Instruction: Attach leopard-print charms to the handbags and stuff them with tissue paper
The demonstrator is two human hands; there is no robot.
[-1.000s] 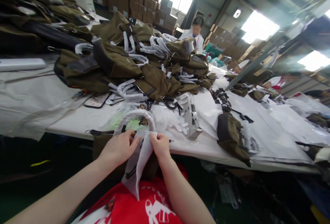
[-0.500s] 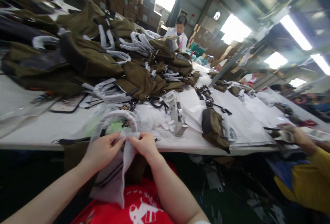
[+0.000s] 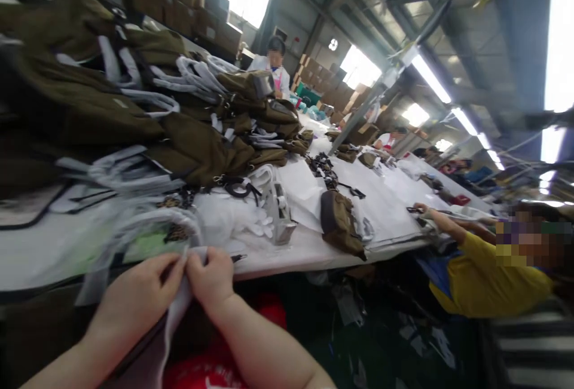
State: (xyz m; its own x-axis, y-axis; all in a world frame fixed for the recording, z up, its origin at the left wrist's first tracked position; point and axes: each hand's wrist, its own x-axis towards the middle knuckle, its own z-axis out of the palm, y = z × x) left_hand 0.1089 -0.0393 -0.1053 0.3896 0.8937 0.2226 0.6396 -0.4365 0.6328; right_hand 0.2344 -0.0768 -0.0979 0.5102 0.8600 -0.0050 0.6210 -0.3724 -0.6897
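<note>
Both hands meet at the table's front edge, fingertips nearly touching. My left hand (image 3: 134,293) pinches thin white wrapping material (image 3: 174,314) that hangs down toward my lap. Close beside it, my right hand (image 3: 210,275) pinches the same material from the other side. Just behind the fingers arches a bag handle (image 3: 156,216) wrapped in whitish sheeting. Dark olive fabric of a bag (image 3: 40,329) shows below the table edge at left. Much of that bag is hidden by my arms.
A heap of olive bags (image 3: 188,144) with wrapped handles covers the left. A metal tape dispenser (image 3: 280,216) and a small olive bag (image 3: 343,221) stand to the right. A co-worker in a yellow shirt (image 3: 493,275) works at the right, and another person (image 3: 273,69) is behind the heap.
My view has turned to the right, so the table's contents appear shifted left and the yellow-shirted co-worker shows more fully. Both hands keep their pinch on the white material.
</note>
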